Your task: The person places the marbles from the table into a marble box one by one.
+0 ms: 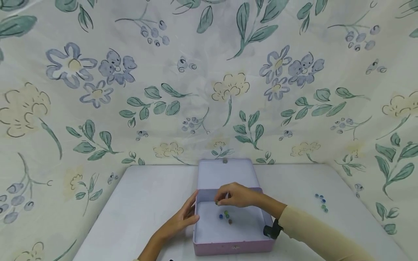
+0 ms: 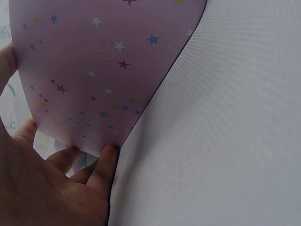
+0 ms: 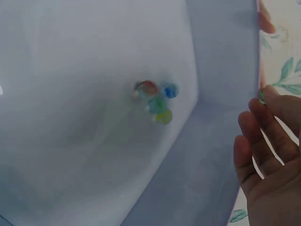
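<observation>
My right hand point(image 1: 237, 195) is over the open pink box point(image 1: 233, 248), pinching a small greenish marble point(image 3: 262, 96) between thumb and index finger. Its other fingers are slightly bent beside the box wall in the right wrist view. Below it on the pale box floor lies a small cluster: a blue marble point(image 3: 170, 90), a yellow-green marble point(image 3: 163, 116), a green marble point(image 3: 157, 103) and a reddish-brown marble point(image 3: 148, 87). With fairly straight fingers, my left hand point(image 1: 179, 219) rests along the box's left side, touching the star-printed wall point(image 2: 94, 70).
The box's lid point(image 1: 225, 174) lies folded back behind it, with a small metal clasp point(image 1: 225, 161) at its far edge. To the right, several blue and green marbles point(image 1: 322, 200) lie on the white table point(image 1: 303, 181). A flower-patterned cloth point(image 1: 196, 108) stands behind.
</observation>
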A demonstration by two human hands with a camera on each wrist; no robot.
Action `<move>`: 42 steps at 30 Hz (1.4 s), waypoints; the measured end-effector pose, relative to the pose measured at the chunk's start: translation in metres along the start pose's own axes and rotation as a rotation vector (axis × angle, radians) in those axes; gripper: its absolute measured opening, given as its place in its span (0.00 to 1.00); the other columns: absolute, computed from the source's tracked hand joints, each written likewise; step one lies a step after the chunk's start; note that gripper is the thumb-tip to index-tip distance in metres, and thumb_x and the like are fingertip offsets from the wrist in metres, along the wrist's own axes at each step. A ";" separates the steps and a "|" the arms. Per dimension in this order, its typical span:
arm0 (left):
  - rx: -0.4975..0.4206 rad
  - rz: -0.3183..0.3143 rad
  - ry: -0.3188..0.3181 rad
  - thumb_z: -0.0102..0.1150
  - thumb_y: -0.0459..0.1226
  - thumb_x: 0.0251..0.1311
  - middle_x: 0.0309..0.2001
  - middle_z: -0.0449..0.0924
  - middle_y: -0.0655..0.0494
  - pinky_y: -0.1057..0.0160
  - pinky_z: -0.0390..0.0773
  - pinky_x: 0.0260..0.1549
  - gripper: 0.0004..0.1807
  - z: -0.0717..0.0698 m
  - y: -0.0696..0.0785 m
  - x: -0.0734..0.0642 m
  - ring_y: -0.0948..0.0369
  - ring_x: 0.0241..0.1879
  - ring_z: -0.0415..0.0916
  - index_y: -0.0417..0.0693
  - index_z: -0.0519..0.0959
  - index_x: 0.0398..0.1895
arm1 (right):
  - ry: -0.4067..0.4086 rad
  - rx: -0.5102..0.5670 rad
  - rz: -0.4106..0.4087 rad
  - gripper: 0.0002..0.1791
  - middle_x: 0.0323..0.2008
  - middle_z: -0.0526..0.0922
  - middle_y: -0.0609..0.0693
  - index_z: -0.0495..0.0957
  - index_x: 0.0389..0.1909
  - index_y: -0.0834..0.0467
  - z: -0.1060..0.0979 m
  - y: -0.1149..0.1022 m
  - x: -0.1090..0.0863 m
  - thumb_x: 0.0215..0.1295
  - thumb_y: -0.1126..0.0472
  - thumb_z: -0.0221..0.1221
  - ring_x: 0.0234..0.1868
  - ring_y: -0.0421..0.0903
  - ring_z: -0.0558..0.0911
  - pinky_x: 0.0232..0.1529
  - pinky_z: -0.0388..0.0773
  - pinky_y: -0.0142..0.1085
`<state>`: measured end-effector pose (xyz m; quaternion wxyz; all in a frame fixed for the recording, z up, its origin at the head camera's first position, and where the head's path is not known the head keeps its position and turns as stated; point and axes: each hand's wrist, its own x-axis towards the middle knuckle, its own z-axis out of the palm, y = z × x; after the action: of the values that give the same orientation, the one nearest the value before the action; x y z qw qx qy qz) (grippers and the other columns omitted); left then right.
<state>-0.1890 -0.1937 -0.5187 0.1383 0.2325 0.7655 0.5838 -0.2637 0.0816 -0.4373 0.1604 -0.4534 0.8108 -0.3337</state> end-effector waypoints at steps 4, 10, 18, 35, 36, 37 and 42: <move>0.005 0.005 0.006 0.48 0.38 0.73 0.80 0.29 0.38 0.32 0.51 0.71 0.45 -0.002 0.001 -0.002 0.26 0.75 0.39 0.58 0.32 0.82 | -0.030 -0.018 0.025 0.08 0.40 0.87 0.43 0.86 0.44 0.58 0.008 0.003 0.006 0.68 0.61 0.62 0.39 0.30 0.80 0.41 0.80 0.26; -0.003 -0.014 0.005 0.48 0.39 0.73 0.81 0.29 0.41 0.32 0.52 0.71 0.45 -0.002 0.002 -0.002 0.27 0.75 0.39 0.60 0.32 0.82 | -0.055 -0.063 0.034 0.06 0.39 0.87 0.41 0.86 0.42 0.54 0.019 0.007 0.010 0.68 0.61 0.63 0.38 0.28 0.79 0.42 0.79 0.24; -0.014 0.008 -0.015 0.50 0.42 0.73 0.81 0.28 0.39 0.31 0.52 0.71 0.46 0.001 0.002 -0.003 0.26 0.75 0.38 0.57 0.31 0.81 | -0.083 -0.098 0.011 0.05 0.38 0.88 0.41 0.86 0.40 0.54 0.034 0.013 0.009 0.66 0.63 0.64 0.36 0.26 0.79 0.41 0.79 0.22; -0.010 -0.007 -0.001 0.51 0.42 0.73 0.81 0.30 0.41 0.33 0.52 0.72 0.45 0.000 0.002 -0.005 0.29 0.76 0.40 0.61 0.33 0.82 | -0.175 -0.178 -0.001 0.05 0.37 0.87 0.40 0.86 0.39 0.54 0.041 0.021 0.009 0.64 0.63 0.66 0.32 0.25 0.77 0.37 0.78 0.20; -0.010 -0.006 0.000 0.51 0.42 0.73 0.81 0.30 0.41 0.33 0.52 0.72 0.45 0.000 0.002 -0.005 0.29 0.76 0.40 0.61 0.33 0.82 | -0.175 -0.180 0.000 0.04 0.37 0.87 0.40 0.86 0.39 0.54 0.041 0.021 0.009 0.64 0.63 0.66 0.32 0.25 0.77 0.36 0.78 0.20; -0.011 -0.006 0.000 0.51 0.42 0.73 0.81 0.30 0.41 0.33 0.53 0.72 0.45 0.000 0.002 -0.005 0.29 0.76 0.40 0.62 0.33 0.82 | -0.174 -0.178 0.002 0.04 0.36 0.87 0.40 0.86 0.39 0.54 0.041 0.021 0.009 0.64 0.63 0.66 0.32 0.25 0.77 0.36 0.78 0.20; -0.020 -0.001 -0.002 0.51 0.42 0.73 0.81 0.29 0.41 0.32 0.52 0.71 0.46 0.001 0.002 -0.004 0.28 0.75 0.40 0.60 0.33 0.82 | -0.168 -0.182 -0.002 0.04 0.36 0.86 0.41 0.86 0.38 0.54 0.042 0.023 0.008 0.63 0.63 0.67 0.32 0.25 0.77 0.36 0.78 0.20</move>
<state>-0.1845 -0.1944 -0.5169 0.1416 0.2315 0.7597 0.5909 -0.2588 0.0669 -0.4832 0.1856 -0.4934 0.8209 -0.2196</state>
